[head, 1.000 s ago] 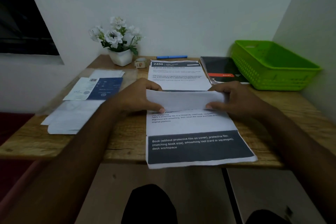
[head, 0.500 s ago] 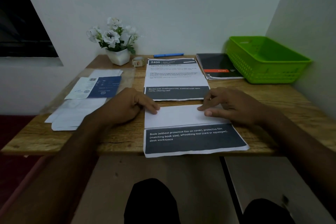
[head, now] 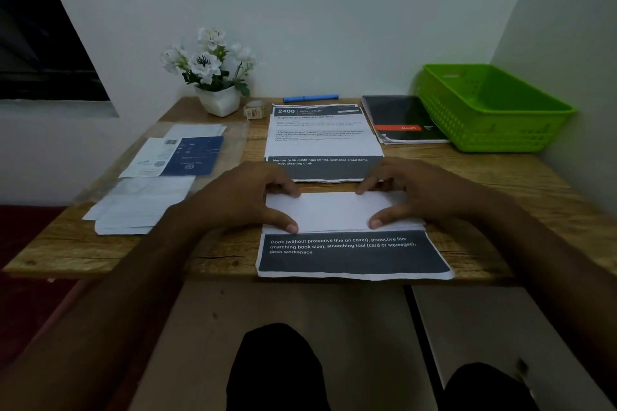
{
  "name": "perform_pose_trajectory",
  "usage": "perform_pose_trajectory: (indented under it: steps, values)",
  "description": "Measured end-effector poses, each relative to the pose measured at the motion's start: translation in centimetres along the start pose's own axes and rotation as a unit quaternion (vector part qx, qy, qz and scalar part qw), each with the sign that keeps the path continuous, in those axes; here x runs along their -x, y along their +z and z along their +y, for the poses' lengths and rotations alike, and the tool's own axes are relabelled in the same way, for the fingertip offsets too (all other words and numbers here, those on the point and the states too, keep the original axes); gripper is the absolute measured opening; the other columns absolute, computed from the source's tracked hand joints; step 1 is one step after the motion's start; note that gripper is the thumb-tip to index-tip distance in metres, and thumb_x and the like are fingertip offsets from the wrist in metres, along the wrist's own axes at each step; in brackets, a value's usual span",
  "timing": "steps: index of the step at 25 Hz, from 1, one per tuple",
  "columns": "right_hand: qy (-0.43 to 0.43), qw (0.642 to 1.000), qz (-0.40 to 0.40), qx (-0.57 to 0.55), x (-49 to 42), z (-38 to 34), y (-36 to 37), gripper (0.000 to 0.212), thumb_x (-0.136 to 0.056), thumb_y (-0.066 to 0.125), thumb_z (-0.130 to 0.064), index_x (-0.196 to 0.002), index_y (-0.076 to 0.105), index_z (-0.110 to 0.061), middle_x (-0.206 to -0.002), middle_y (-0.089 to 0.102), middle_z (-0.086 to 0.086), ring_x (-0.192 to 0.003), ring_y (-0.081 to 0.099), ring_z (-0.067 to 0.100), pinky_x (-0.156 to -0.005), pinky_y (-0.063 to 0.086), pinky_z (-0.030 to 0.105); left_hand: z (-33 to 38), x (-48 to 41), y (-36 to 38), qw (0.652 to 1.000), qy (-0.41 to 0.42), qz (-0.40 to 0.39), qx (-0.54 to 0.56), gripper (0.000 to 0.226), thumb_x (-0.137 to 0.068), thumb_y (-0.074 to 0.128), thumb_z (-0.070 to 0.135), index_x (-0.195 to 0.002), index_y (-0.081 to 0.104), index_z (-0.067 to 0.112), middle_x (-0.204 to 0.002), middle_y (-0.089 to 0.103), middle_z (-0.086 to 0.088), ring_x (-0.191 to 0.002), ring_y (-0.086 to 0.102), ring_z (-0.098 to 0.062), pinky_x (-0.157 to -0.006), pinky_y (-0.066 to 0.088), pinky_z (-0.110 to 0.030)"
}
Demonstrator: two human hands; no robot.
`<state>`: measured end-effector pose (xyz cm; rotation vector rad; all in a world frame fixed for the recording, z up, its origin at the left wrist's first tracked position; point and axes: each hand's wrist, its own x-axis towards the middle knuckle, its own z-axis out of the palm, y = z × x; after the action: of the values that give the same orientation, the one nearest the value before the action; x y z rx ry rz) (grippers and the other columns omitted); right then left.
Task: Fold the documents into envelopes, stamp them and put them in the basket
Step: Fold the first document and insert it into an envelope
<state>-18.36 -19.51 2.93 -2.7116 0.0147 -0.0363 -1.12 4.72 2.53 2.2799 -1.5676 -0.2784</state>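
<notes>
Two documents [head: 334,210] [head: 320,140], one basket [head: 494,130]

a small home desk corner, set up for paperwork

i sit at a narrow wooden desk [head: 213,253] pushed into the corner of plain white walls. behind it on the left a dark window [head: 40,43] meets the wall. at the desk's back edge stand a white pot of flowers [head: 213,77] and a blue pen [head: 310,98]; on its far right sit a green plastic basket [head: 494,110] and a black notebook [head: 400,118]; printed sheets [head: 320,140] and envelopes [head: 143,207] cover the rest.
</notes>
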Motion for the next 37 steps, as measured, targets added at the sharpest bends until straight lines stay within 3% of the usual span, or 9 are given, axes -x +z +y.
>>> perform_pose_trajectory:
  steps: [4, 8, 14, 18, 23, 29, 31, 34, 37]
  values:
    - [0.011, 0.999, -0.042, 0.013, -1.3, -0.3, -0.5, 0.065, -0.058, 0.079, -0.059, -0.115, 0.060, -0.038, -0.104, 0.056, -0.021, -0.094, 0.052, -0.004, -0.074, 0.038, 0.009, 0.4, -1.1, -0.4, 0.999, -0.015, -0.032, 0.017, 0.073, -0.043, 0.068, 0.070, -0.111, 0.055, 0.045, -0.099, 0.048, 0.028, -0.091, 0.047, 0.007, -0.061, 0.038, -0.006]
    - [0.015, 0.999, -0.039, 0.023, -1.8, -1.0, -1.1, 0.049, -0.059, 0.084, -0.052, -0.095, 0.055, -0.039, -0.097, 0.056, -0.021, -0.090, 0.052, 0.001, -0.071, 0.039, 0.019, 0.3, -1.5, -0.6, 0.999, 0.032, 0.000, 0.027, 0.085, -0.042, 0.075, 0.065, -0.120, 0.054, 0.037, -0.092, 0.052, 0.021, -0.085, 0.048, 0.005, -0.064, 0.036, -0.006]
    - [0.031, 0.996, 0.027, 0.084, -1.1, -2.1, -1.7, 0.045, -0.062, 0.079, -0.061, -0.089, 0.051, -0.038, -0.087, 0.051, -0.026, -0.079, 0.047, -0.003, -0.064, 0.035, 0.025, 0.4, -1.5, -1.7, 0.995, 0.043, 0.066, 0.052, 0.026, -0.061, 0.083, 0.037, -0.079, 0.068, 0.023, -0.078, 0.066, 0.007, -0.076, 0.058, -0.005, -0.062, 0.048, -0.027]
    - [0.012, 0.987, 0.080, 0.138, -0.4, -2.7, -1.1, 0.033, -0.068, 0.077, -0.057, -0.080, 0.052, -0.039, -0.076, 0.053, -0.021, -0.073, 0.049, 0.002, -0.054, 0.030, 0.024, 0.2, -0.4, -1.9, 0.990, 0.056, 0.108, 0.065, 0.021, -0.067, 0.081, 0.028, -0.080, 0.069, 0.016, -0.080, 0.067, 0.002, -0.077, 0.056, -0.004, -0.062, 0.042, -0.013]
    - [-0.025, 0.974, 0.081, 0.211, 1.8, -3.7, 0.2, 0.016, -0.083, 0.069, -0.040, -0.098, 0.064, -0.043, -0.080, 0.066, -0.013, -0.073, 0.058, 0.010, -0.053, 0.028, 0.023, 0.5, 2.8, 0.1, 0.991, 0.032, 0.102, 0.075, 0.014, -0.073, 0.077, 0.026, -0.082, 0.067, 0.029, -0.084, 0.066, 0.015, -0.086, 0.057, 0.006, -0.068, 0.042, -0.003]
    - [-0.016, 0.966, 0.089, 0.240, 3.7, -3.7, 0.7, 0.044, -0.089, 0.063, -0.025, -0.127, 0.057, -0.047, -0.124, 0.066, -0.016, -0.112, 0.063, 0.010, -0.083, 0.052, 0.031, 1.1, 4.1, 1.5, 0.991, 0.022, 0.126, -0.024, 0.032, -0.077, 0.069, 0.005, -0.098, 0.073, 0.030, -0.105, 0.070, 0.013, -0.092, 0.056, 0.007, -0.076, 0.035, 0.003]
    - [-0.010, 0.967, 0.073, 0.243, 4.4, -3.1, 0.9, 0.043, -0.091, 0.057, -0.038, -0.133, 0.051, -0.047, -0.134, 0.058, -0.018, -0.121, 0.056, 0.007, -0.090, 0.048, 0.028, 1.1, 4.1, 2.0, 0.992, 0.013, 0.118, -0.038, 0.036, -0.081, 0.063, 0.003, -0.104, 0.072, 0.029, -0.114, 0.068, 0.011, -0.100, 0.056, 0.005, -0.083, 0.033, 0.002]
    - [0.015, 0.975, 0.041, 0.218, 5.1, -2.2, 1.4, 0.064, -0.084, 0.026, -0.079, -0.139, 0.041, -0.050, -0.145, 0.042, -0.025, -0.131, 0.043, 0.000, -0.095, 0.038, 0.027, 1.1, 4.0, 2.2, 0.994, 0.001, 0.111, -0.008, 0.039, -0.086, 0.055, 0.001, -0.113, 0.068, 0.026, -0.124, 0.063, 0.008, -0.116, 0.056, -0.008, -0.102, 0.040, -0.021]
    - [0.024, 0.982, 0.039, 0.186, 5.1, -1.7, 2.0, 0.067, -0.086, 0.018, -0.079, -0.144, 0.034, -0.048, -0.152, 0.031, -0.024, -0.140, 0.030, 0.000, -0.109, 0.031, 0.031, 1.3, 3.5, 2.6, 0.992, -0.006, 0.122, -0.005, 0.039, -0.087, 0.051, 0.002, -0.117, 0.066, 0.022, -0.126, 0.062, 0.006, -0.118, 0.054, -0.010, -0.105, 0.040, -0.029]
